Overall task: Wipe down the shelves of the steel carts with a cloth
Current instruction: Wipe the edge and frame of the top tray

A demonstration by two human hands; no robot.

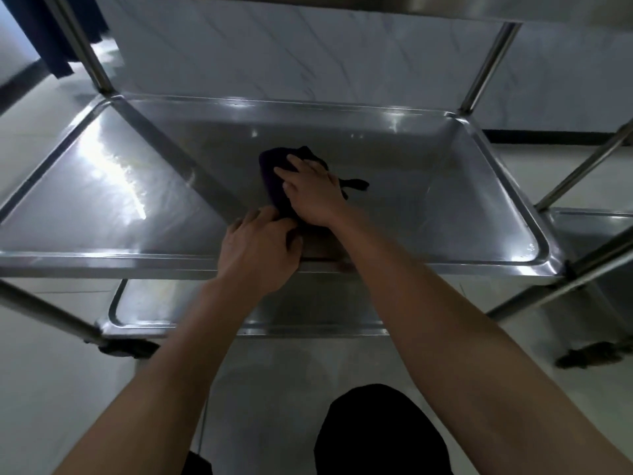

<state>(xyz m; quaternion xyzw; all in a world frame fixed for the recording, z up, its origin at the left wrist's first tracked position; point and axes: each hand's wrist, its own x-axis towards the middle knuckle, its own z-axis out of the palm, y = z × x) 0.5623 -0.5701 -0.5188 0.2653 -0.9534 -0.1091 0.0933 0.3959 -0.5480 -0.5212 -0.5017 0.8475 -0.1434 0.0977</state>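
Observation:
A dark purple cloth (274, 173) lies bunched on the middle shelf (445, 214) of a steel cart. My right hand (313, 190) presses flat on top of the cloth, fingers spread toward the back left. My left hand (260, 248) rests at the shelf's front rim, its fingers curled onto the cloth's near edge. A small tail of the cloth sticks out to the right of my right hand. Beneath lies the cart's bottom shelf (164, 310).
Upright steel posts (486, 66) stand at the shelf's corners, and the top shelf's underside (479, 8) hangs overhead. A second cart (589, 234) stands close on the right. Casters (126, 347) sit on the pale floor. A dark blue fabric (51, 39) hangs at the upper left.

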